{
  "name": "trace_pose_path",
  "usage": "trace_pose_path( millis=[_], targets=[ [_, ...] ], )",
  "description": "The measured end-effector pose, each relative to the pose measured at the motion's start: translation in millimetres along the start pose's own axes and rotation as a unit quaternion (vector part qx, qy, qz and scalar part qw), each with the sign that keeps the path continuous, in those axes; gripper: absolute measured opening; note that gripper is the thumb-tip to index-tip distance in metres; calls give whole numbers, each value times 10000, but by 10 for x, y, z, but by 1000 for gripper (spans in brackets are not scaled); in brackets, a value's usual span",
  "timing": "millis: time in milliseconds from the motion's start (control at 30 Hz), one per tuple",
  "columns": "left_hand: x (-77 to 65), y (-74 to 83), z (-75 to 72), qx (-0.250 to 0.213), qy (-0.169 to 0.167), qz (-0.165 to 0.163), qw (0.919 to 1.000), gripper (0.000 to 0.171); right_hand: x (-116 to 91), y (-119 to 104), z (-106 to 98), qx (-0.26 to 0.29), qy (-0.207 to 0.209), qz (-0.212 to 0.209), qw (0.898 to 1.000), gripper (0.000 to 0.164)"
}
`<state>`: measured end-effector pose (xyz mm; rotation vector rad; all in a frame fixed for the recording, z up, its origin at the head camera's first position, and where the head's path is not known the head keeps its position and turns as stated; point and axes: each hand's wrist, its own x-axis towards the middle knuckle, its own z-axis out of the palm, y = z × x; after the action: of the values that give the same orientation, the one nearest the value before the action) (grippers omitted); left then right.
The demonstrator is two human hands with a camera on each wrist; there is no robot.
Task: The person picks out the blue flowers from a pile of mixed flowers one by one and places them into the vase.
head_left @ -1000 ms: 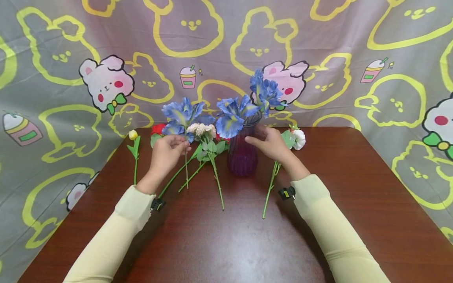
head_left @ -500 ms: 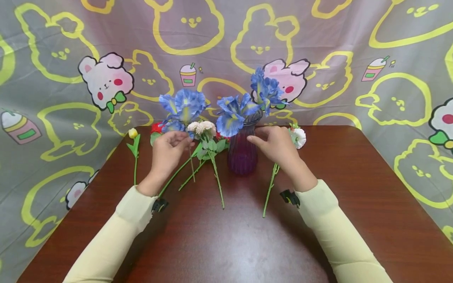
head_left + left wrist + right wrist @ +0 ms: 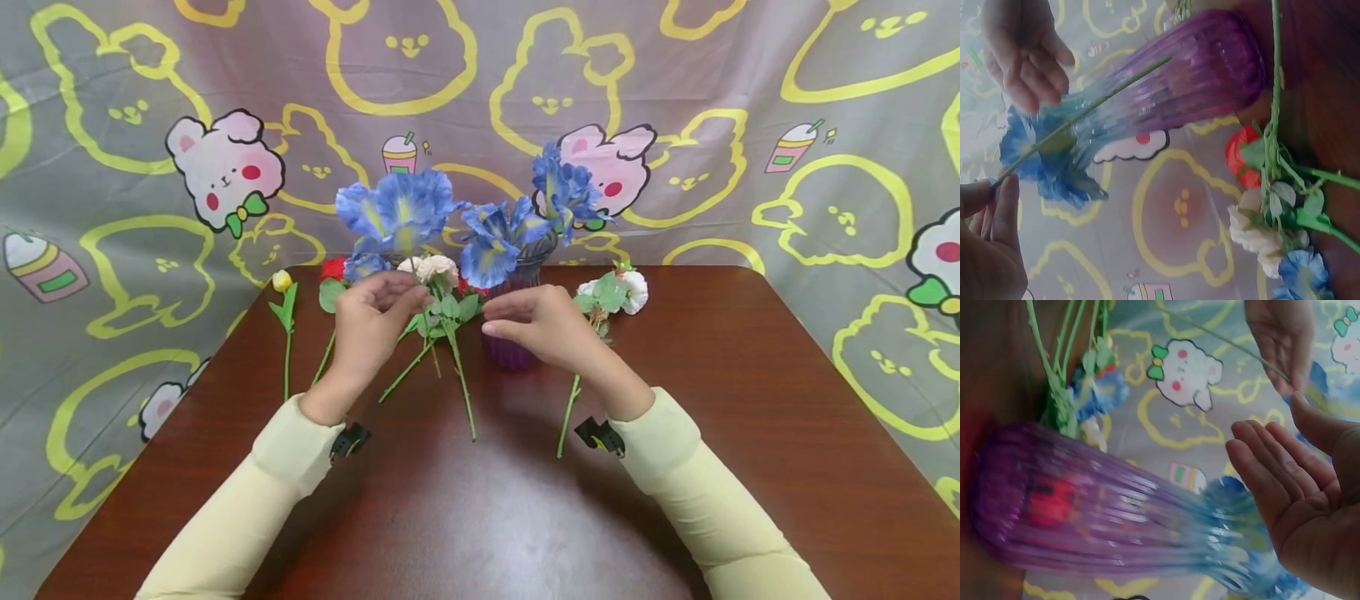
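Note:
My left hand (image 3: 375,325) pinches the thin green stem of a blue iris (image 3: 405,208). The bloom stands above the fingers and the stem (image 3: 1085,114) slants down below them. Slightly right of it, my right hand (image 3: 551,325) is in front of the fluted glass vase (image 3: 534,258), fingers extended and thumb apart, holding nothing. In the right wrist view the vase (image 3: 1104,506) is purple at its base and bluish at its neck. Blue irises (image 3: 498,242) stand in its mouth. From the head, my right hand hides part of the vase.
Left of the vase lie a cream-coloured flower (image 3: 435,268), a red flower (image 3: 333,268) and another blue flower (image 3: 365,265). A yellow tulip (image 3: 282,282) lies farther left. On the right is a white flower (image 3: 633,292). A patterned cloth (image 3: 450,50) hangs behind the brown table (image 3: 480,517).
My left hand has moved right with the iris, and its bloom has risen. My right hand has drawn leftward and slightly nearer, across the front of the vase, toward the left hand.

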<state>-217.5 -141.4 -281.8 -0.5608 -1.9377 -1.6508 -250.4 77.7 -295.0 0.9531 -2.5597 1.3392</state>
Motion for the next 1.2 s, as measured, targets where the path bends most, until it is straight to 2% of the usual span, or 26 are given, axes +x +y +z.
trace_pose_path(
  millis=[100,367,500,733,867,967,1200],
  targets=[
    [-7,18,71,-113,-135,45,9998,14,22,10,90,355,16,-84,9993,23],
    [-44,21,280,35,-494,651,9966,8,-27,-107,220,734,47,-119,9972,21],
    [-46,45,377,55,-521,875,9948,8,-1,83,289,780,137,-214,9966,15],
    [-48,72,472,38,-558,908,9943,6,-41,185,303,920,341,-379,9944,12],
    [-47,74,502,-36,-596,908,9941,6,-54,206,299,1101,418,-332,9925,10],
    [-56,64,523,-65,-588,792,9951,6,-65,193,289,1336,379,-246,9900,10],
    [-67,38,569,-50,-696,444,9966,9,-155,15,227,1784,331,-216,9832,10]
  ],
)
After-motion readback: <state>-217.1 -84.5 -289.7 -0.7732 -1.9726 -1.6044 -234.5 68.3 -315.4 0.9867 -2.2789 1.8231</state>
